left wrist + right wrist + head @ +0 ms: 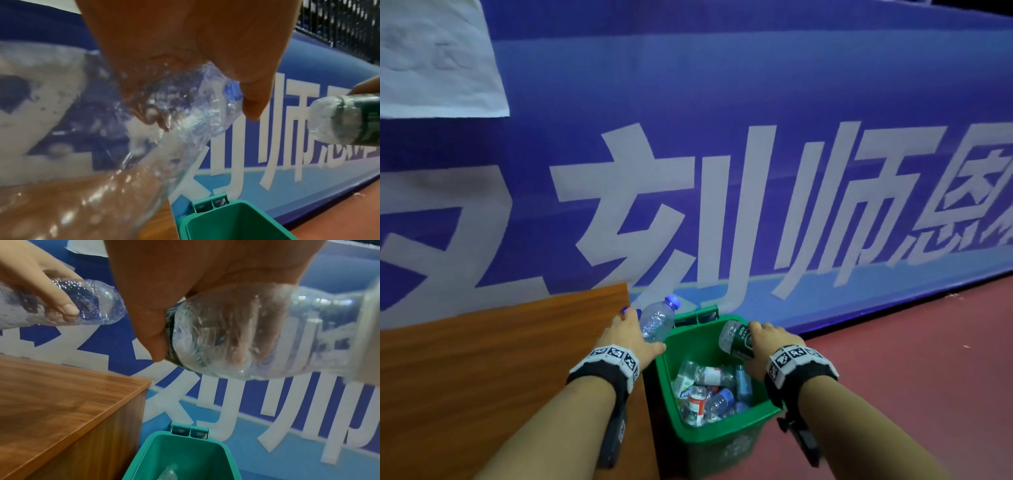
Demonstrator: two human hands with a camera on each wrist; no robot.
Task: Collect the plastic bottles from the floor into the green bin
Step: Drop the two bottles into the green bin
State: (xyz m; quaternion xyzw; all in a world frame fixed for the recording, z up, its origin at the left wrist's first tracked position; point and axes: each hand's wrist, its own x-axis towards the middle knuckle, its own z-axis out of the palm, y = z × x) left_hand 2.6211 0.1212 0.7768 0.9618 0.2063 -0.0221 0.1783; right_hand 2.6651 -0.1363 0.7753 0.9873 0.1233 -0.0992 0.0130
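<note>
The green bin (726, 437) stands open on the red floor and holds several empty plastic bottles (707, 394). My left hand (628, 334) grips a clear bottle with a blue cap (659, 318) above the bin's left rim. In the left wrist view that clear bottle (185, 116) fills the middle, under my left hand (205, 73). My right hand (767, 342) grips a bottle with a dark green label (736, 339) over the bin's right side. The right wrist view shows the green-label bottle (226, 340) held above the bin (180, 456).
A wooden cabinet (482, 359) stands directly left of the bin. A blue banner with large white characters (722, 188) runs behind the bin. Red floor (911, 359) stretches to the right. A black mesh fence (339, 21) shows above the banner.
</note>
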